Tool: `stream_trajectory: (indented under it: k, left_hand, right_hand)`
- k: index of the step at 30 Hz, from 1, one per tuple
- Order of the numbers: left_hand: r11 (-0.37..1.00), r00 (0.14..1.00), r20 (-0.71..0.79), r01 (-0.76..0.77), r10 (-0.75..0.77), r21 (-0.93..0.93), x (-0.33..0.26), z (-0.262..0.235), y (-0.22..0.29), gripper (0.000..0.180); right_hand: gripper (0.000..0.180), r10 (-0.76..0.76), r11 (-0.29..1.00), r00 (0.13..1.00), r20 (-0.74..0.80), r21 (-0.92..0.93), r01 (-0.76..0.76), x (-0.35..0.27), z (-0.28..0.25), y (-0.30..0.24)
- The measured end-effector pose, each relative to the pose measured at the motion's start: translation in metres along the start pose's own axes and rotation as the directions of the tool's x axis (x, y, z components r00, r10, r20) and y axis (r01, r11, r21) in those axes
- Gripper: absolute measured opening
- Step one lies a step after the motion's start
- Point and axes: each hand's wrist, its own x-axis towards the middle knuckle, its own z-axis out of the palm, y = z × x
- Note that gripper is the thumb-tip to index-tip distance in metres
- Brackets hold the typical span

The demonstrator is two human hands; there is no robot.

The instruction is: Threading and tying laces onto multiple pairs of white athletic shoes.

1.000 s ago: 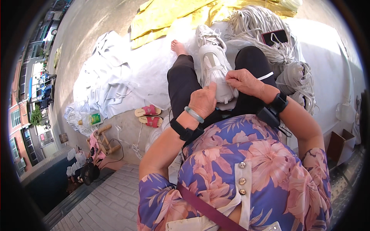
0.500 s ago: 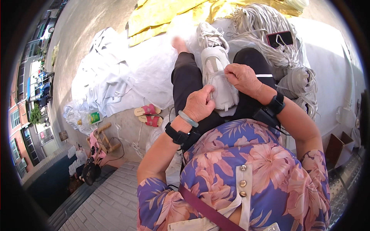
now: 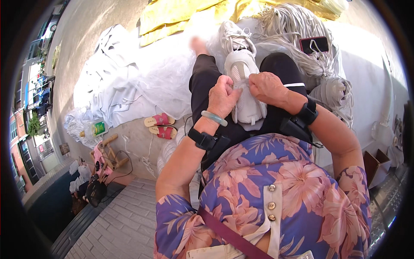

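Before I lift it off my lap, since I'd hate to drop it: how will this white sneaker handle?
The white sneaker looks light, its upper probably soft mesh that gives under a grip. Loose laces at its far end may dangle or snag. Both the left hand and right hand rest on it, so it should lift steadily.

2 hands, the left hand (image 3: 222, 96) and the right hand (image 3: 268, 87), meet on 1 white sneaker (image 3: 244, 84). 2 pink sandals (image 3: 160, 125) lie on the ground. 1 phone (image 3: 314, 44) rests on 1 heap of white laces (image 3: 297, 30). 1 green-labelled bottle (image 3: 95, 129).
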Motion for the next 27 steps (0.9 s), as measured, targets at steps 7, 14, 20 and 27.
stream_trajectory:
  k: [7,14,20,27]
  left_hand:
    - [0.995,0.996,0.020,-0.083,0.082,0.051,0.003,-0.004,-0.001,0.025]
    - [0.998,0.999,0.048,0.000,0.003,-0.070,0.007,-0.004,-0.005,0.022]
    - [0.981,0.979,-0.114,-0.155,0.167,0.114,-0.004,0.003,0.007,0.021]
    - [0.930,0.934,-0.046,-0.348,0.355,0.121,-0.002,0.003,0.008,0.022]
  right_hand:
    - [0.014,-0.135,0.980,0.991,0.019,0.150,0.130,0.009,-0.001,0.017]
    - [0.009,-0.279,0.889,0.957,-0.079,0.356,0.288,0.016,0.010,0.022]
    - [0.012,-0.027,0.930,0.987,-0.159,0.359,0.083,0.002,0.006,0.006]
    - [0.014,-0.026,0.953,0.981,-0.191,0.290,0.082,0.014,0.018,-0.003]
